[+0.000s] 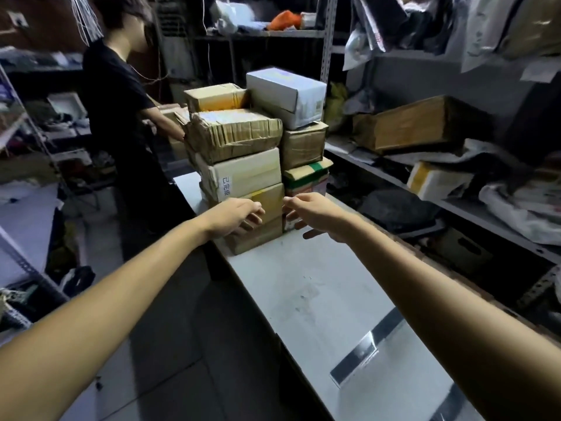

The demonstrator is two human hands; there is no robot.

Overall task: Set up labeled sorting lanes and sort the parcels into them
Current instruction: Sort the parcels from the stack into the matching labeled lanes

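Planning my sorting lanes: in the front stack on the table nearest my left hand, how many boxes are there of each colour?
Brown boxes: 3
Cream box: 1
Total: 4

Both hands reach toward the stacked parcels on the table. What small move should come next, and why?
Probably move the left hand and right hand the last bit forward to steady the two parcel stacks. Both are open, empty, near the base; the stacks are tall and uneven.
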